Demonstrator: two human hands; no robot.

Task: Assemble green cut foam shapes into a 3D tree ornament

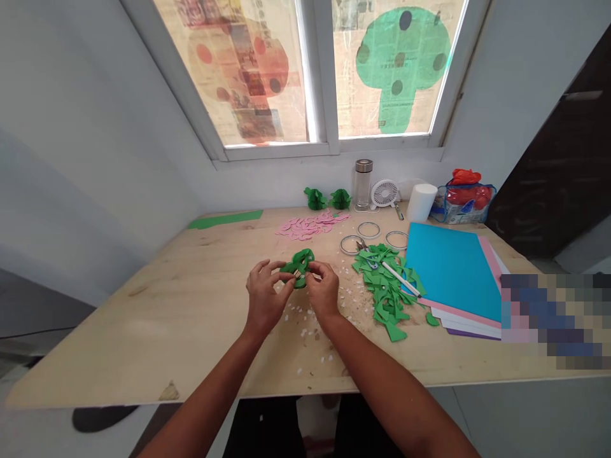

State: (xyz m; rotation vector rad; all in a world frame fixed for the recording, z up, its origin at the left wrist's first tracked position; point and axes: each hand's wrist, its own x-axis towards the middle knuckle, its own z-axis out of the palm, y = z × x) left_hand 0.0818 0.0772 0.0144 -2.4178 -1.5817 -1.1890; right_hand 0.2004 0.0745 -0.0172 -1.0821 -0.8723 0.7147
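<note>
Between my two hands, just above the wooden table (191, 305), is a green cut-out piece (301, 259) with openings in it. My left hand (268, 289) pinches its left side between thumb and fingers. On the right side, my right hand (323, 286) grips its edge with thumb and fingertips. Small pale scraps (310, 331) lie scattered on the wood below. Beyond my hands is a pile of pink cut-outs (310, 226). Two green folded shapes (316, 198) stand by the wall.
Green scraps (389, 299) with a white pen (400, 278) and pliers lie at right, near blue sheets (446, 267) and several wire rings (368, 229). A glass bottle (363, 187), small fan (384, 193), white roll (422, 202) and clear bag (465, 200) line the back.
</note>
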